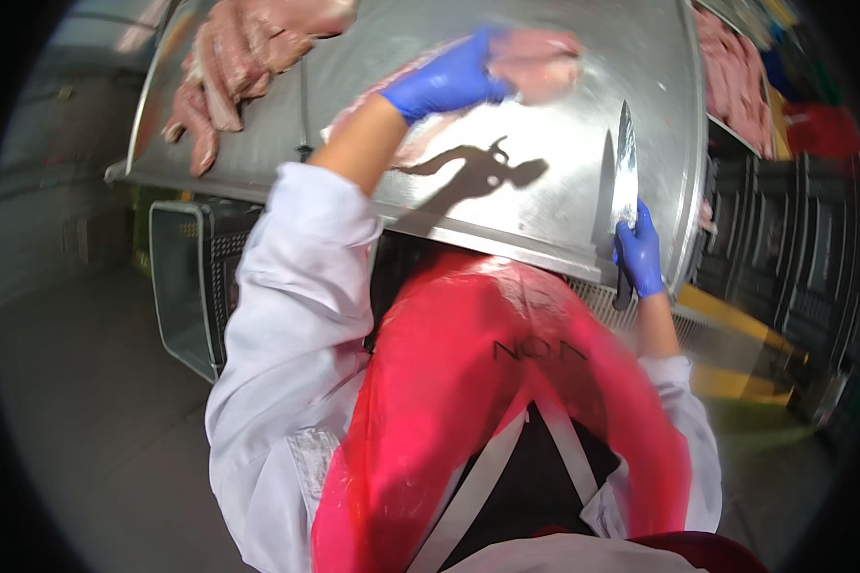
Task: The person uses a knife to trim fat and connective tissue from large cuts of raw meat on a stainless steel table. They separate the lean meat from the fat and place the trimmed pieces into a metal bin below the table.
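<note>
My left hand (449, 81), in a blue glove, is closed around a long pink piece of raw meat (543, 65) over the metal table (564, 224). Motion blurs the meat's far end, and the hand's shadow falls on the steel below it. At the right side of the table, my right hand (643, 250), also gloved in blue, grips a knife (626, 162) by its dark handle. Its blade points away from me, apart from the meat. Several more raw meat pieces (248, 48) lie heaped at the far left of the table.
Strips of meat (736, 76) fill a container past the table's right edge. Stacked dark crates (764, 229) stand on the right, beside yellow parts (736, 329). A grey crate (186, 286) sits below the table's left front edge. My red apron (449, 372) nearly meets the table.
</note>
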Tool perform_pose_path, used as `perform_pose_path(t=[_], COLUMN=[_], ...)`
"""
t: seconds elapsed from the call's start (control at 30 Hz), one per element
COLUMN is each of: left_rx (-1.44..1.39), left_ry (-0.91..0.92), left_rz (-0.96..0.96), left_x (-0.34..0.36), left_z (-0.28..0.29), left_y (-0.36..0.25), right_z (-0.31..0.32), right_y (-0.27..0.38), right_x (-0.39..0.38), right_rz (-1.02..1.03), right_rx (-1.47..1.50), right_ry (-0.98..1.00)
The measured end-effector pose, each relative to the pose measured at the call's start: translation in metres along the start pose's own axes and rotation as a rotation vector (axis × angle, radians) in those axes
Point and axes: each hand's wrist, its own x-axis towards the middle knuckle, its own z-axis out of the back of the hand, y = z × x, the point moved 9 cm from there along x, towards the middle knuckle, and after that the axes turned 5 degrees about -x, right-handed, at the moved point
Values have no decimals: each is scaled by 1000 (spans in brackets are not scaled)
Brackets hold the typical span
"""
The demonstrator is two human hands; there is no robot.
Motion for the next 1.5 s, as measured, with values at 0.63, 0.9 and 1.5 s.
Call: perform_pose_path(t=[0.63,0.9,1.5], left_rx=[204,-200,-195], left_ry=[-63,-80,475], left_rz=[333,457,13], left_x=[-42,-38,-95], left_z=[-173,-206,-296], left_y=[154,159,54], right_z=[-29,-14,-81], right_y=[0,27,22], right_x=[74,64,101], right_rz=[502,604,429], right_rx=[-909,-798,-910], right_ry=[126,151,-63])
